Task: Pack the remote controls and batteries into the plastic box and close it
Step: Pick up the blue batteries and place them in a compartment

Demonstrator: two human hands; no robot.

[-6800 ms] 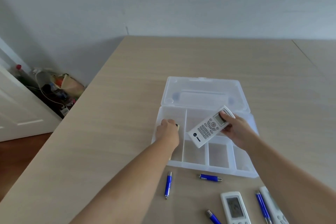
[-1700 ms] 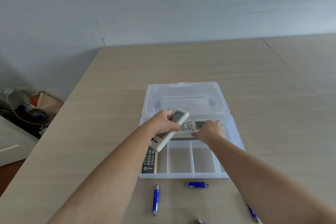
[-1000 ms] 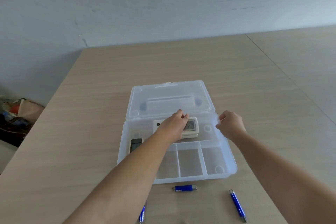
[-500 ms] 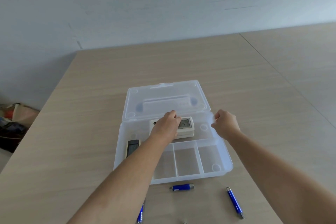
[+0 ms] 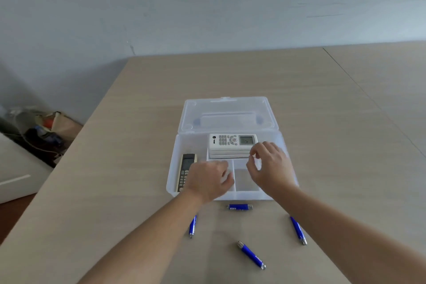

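Observation:
A clear plastic box (image 5: 171, 169) lies open on the table, its lid (image 5: 227, 115) folded back flat. A stack of white remote controls (image 5: 231, 143) rests in the long rear compartment. A dark remote with a beige edge (image 5: 186, 169) lies in the left compartment. My left hand (image 5: 211, 180) hovers over the front compartments, fingers loosely apart and holding nothing. My right hand (image 5: 269, 167) is beside it over the right side of the box, fingers curled apart, also holding nothing. Several blue batteries lie on the table in front of the box (image 5: 239, 207) (image 5: 192, 226) (image 5: 251, 255) (image 5: 298, 230).
The wooden table (image 5: 322, 122) reaches back to a pale wall. A seam (image 5: 359, 90) runs across its right side. On the floor at the left sits a pile of bags and cables (image 5: 43, 129) next to a white door or panel (image 5: 16, 177).
My left hand has let go of the white remote stack and drawn back toward me. My right hand has moved in from the box's right edge. The view has shifted slightly.

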